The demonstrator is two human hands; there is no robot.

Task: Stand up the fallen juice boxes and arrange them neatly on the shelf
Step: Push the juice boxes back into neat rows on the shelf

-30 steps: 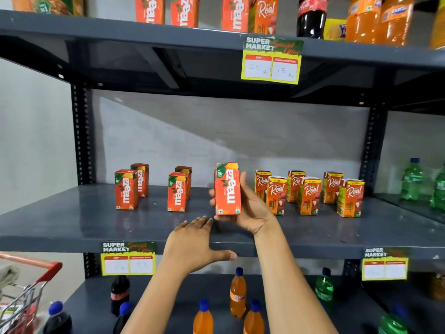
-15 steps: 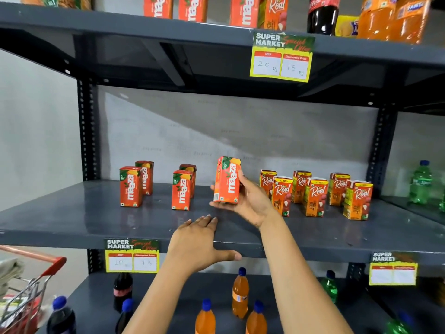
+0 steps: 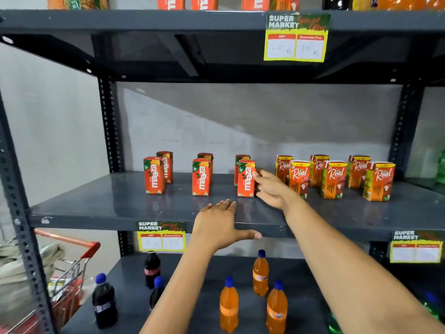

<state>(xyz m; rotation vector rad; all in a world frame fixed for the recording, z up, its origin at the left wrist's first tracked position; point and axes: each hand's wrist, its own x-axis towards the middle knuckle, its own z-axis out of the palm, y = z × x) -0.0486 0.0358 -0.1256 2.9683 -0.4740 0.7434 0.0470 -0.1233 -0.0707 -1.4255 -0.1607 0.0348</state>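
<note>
An orange Maaza juice box (image 3: 245,178) stands upright on the grey middle shelf (image 3: 96,203). My right hand (image 3: 271,189) is still closed against its right side. Another Maaza box (image 3: 241,160) stands just behind it. To the left, two more Maaza pairs stand upright, one in the middle (image 3: 201,178) and one at the far left (image 3: 154,175). Right of my hand, several Real juice boxes (image 3: 333,179) stand in two rows. My left hand (image 3: 221,225) lies flat on the shelf's front edge, fingers apart, holding nothing.
The shelf below holds orange soda bottles (image 3: 228,304) and dark cola bottles (image 3: 104,300). A red-handled shopping cart (image 3: 72,261) stands at the lower left. The upper shelf (image 3: 144,20) hangs low overhead, with a yellow price tag (image 3: 296,38).
My right hand has carried the Maaza box from in front of the shelf and set it down upright ahead of the rear box. My left hand has stayed on the edge.
</note>
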